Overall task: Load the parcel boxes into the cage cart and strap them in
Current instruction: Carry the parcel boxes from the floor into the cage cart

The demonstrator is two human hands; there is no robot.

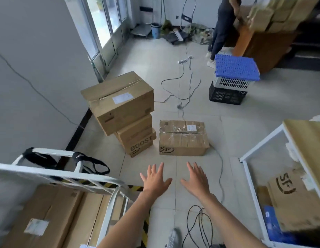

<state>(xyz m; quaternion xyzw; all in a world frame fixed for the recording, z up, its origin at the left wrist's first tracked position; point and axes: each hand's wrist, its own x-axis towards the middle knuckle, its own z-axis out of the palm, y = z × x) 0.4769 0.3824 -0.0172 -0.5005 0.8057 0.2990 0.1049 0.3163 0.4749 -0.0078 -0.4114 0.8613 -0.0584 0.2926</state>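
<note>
A taped brown box marked SF (182, 138) lies on the tiled floor ahead. Left of it stands a stack of three cardboard boxes, with a large labelled box (118, 102) on top and a BOOST box (137, 145) at the bottom. My left hand (154, 179) and my right hand (196, 179) are stretched out side by side, fingers spread, holding nothing, a short way short of the SF box. The white cage cart (70, 178) is at lower left with cardboard boxes (48, 217) inside. Black straps (91, 163) hang from its rail.
A white frame shelf (248, 169) with SF boxes stands at right. Cables (200, 224) trail over the floor near my feet and further ahead. Stacked crates with a blue lid (234, 77) stand beyond. A person (221, 27) handles boxes at the back right.
</note>
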